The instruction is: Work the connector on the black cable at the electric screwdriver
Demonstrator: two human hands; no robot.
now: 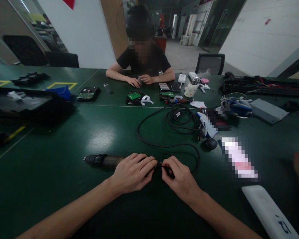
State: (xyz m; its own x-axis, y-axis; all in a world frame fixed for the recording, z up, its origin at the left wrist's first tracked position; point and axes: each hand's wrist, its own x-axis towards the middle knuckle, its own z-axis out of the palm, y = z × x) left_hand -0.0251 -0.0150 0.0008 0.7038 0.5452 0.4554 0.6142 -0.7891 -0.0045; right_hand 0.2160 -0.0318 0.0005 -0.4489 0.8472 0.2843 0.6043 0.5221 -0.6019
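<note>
A dark cylindrical tool point(103, 160) lies flat on the green table point(64, 159), its tip pointing left. My left hand point(133, 172) is wrapped over the tool's right end. My right hand point(178, 177) pinches the plug end of a black cable point(164, 145) right next to the left hand's fingertips. The cable loops away across the table to a coil point(181, 118) further back. The join between tool and cable is hidden by my fingers.
A person sits opposite with both hands on a small part point(140, 80). Circuit boards point(134, 97), a black tray point(27, 104), a blue bin point(61, 91), a black mouse point(210, 143) and cluttered tools at right. A white object point(269, 210) lies near the front right.
</note>
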